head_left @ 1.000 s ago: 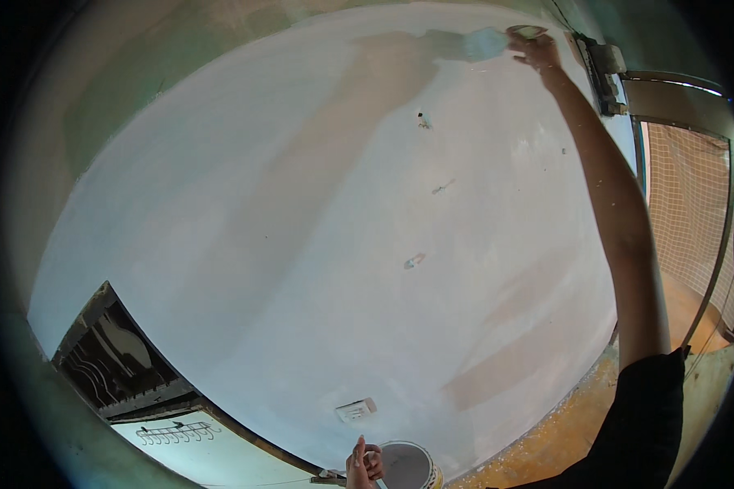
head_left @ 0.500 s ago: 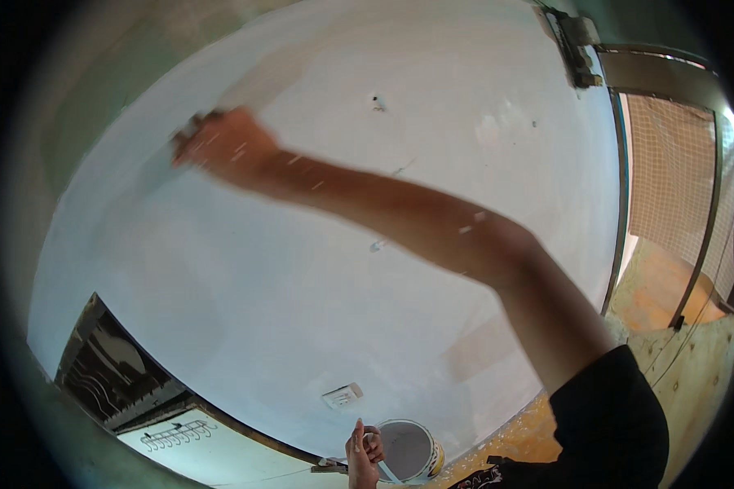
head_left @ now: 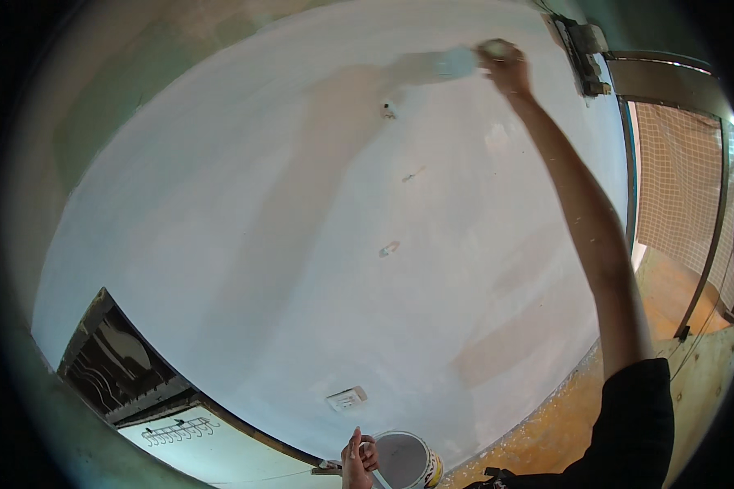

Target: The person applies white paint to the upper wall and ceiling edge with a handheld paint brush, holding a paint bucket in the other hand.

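My right hand (head_left: 507, 69) is raised high against the white wall (head_left: 318, 269), at the upper right. Its fingers are closed round a flat, pale blue tool (head_left: 455, 63); motion blurs it, and its exact kind cannot be made out. The tool's wide end points left and lies at the wall. Low in the middle, my left hand (head_left: 357, 461) has its thumb up and its fingers curled at the rim of a round bucket (head_left: 435, 471). A pale strip, like the bucket's handle, runs from that hand. Greyish liquid fills part of the bucket.
A white wall socket (head_left: 347, 398) sits above the bucket. Small fittings or holes (head_left: 388, 110) dot the wall. At lower left are a dark recessed shelf (head_left: 114, 359) and a hook rack (head_left: 179, 432). A doorway with netting (head_left: 677, 179) stands at right, beside a spattered floor (head_left: 538, 416).
My right hand has swept from the left part of the wall up to the upper right, and the pale blue tool now shows. My left hand stays by the bucket.
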The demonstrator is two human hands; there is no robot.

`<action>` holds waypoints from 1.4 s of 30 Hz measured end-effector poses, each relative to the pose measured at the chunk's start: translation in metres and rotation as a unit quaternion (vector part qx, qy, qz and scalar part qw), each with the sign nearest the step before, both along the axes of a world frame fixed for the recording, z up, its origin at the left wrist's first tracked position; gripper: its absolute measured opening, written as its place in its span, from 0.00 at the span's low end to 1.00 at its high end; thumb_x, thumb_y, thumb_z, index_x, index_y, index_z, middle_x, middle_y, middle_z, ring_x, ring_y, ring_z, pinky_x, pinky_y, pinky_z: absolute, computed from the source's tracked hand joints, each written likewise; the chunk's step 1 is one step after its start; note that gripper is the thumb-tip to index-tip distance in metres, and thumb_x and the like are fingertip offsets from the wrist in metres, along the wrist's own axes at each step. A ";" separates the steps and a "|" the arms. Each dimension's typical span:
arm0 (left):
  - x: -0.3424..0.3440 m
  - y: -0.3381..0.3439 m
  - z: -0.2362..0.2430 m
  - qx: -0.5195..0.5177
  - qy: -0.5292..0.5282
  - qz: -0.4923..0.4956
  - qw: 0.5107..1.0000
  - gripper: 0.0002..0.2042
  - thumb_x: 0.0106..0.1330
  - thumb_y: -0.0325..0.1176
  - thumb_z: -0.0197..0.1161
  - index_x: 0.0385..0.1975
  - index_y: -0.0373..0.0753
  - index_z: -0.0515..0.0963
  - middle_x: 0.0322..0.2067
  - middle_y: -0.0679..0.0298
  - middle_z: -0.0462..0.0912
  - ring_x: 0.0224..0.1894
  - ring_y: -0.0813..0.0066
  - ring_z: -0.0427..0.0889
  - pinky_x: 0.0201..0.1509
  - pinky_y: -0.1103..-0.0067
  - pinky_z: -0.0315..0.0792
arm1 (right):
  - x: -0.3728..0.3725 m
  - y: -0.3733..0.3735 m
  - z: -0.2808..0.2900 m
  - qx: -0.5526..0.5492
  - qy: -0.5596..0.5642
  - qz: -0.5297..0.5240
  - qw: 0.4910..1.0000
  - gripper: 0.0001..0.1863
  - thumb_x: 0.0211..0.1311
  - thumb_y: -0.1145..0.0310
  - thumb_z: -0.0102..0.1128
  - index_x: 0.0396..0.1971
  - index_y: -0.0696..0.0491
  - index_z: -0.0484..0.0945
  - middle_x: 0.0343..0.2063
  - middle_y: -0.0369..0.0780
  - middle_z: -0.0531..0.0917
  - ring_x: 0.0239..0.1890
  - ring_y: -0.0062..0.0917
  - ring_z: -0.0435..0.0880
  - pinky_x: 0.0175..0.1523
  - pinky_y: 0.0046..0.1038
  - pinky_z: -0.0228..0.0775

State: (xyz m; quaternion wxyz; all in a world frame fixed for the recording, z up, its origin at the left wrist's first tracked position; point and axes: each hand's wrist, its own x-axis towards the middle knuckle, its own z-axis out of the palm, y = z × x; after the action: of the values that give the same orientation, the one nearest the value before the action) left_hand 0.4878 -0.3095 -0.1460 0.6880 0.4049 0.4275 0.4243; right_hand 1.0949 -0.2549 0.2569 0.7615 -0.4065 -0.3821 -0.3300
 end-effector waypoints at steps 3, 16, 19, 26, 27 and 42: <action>-0.008 0.004 -0.003 -0.021 -0.005 0.002 1.000 0.20 0.72 0.52 0.52 0.29 0.41 0.73 0.14 0.74 0.61 0.12 0.86 0.53 0.16 0.83 0.46 | 0.022 -0.033 -0.020 -0.072 0.006 -0.269 0.960 0.15 0.61 0.52 0.57 0.40 0.46 0.82 0.35 0.46 0.85 0.41 0.45 0.83 0.46 0.41 0.76; -0.015 0.013 -0.019 -0.007 -0.057 0.054 0.997 0.19 0.70 0.51 0.55 0.27 0.41 0.73 0.13 0.75 0.58 0.12 0.87 0.53 0.16 0.83 0.46 | -0.441 0.093 0.043 -0.018 -0.429 -0.124 0.895 0.08 0.60 0.59 0.57 0.37 0.42 0.81 0.32 0.32 0.81 0.43 0.24 0.80 0.37 0.29 0.76; -0.015 0.011 -0.013 -0.007 -0.055 0.065 0.996 0.19 0.70 0.52 0.55 0.27 0.41 0.72 0.14 0.75 0.57 0.12 0.87 0.53 0.17 0.83 0.46 | -0.529 0.100 0.030 0.037 -0.449 0.013 0.893 0.13 0.58 0.56 0.62 0.38 0.48 0.81 0.27 0.39 0.82 0.35 0.30 0.84 0.34 0.31 0.76; -0.016 0.012 0.002 0.001 -0.033 0.072 0.997 0.18 0.70 0.52 0.55 0.28 0.42 0.72 0.14 0.76 0.58 0.13 0.87 0.53 0.17 0.84 0.46 | -0.448 0.096 0.049 0.030 -0.365 0.129 0.921 0.05 0.53 0.67 0.64 0.28 0.50 0.79 0.24 0.41 0.83 0.30 0.34 0.83 0.38 0.37 0.75; -0.020 0.012 0.001 0.004 -0.027 0.068 0.997 0.18 0.70 0.51 0.55 0.28 0.42 0.72 0.14 0.76 0.58 0.13 0.87 0.53 0.17 0.84 0.46 | -0.417 0.096 0.059 0.002 -0.286 0.184 0.940 0.06 0.53 0.65 0.66 0.27 0.51 0.80 0.22 0.42 0.83 0.25 0.33 0.83 0.35 0.35 0.76; -0.039 0.040 0.004 0.007 -0.026 0.046 0.999 0.18 0.70 0.50 0.55 0.27 0.41 0.72 0.14 0.75 0.58 0.12 0.87 0.53 0.16 0.84 0.45 | -0.086 0.021 0.098 -0.049 -0.149 -0.335 0.929 0.21 0.59 0.54 0.62 0.48 0.51 0.78 0.45 0.46 0.83 0.47 0.42 0.82 0.55 0.41 0.73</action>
State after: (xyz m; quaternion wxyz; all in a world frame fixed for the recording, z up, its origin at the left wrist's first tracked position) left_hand 0.4487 -0.2699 -0.1424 0.6761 0.3785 0.4242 0.4688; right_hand 1.0088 -0.2339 0.3550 0.5204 -0.4938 -0.3485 -0.6032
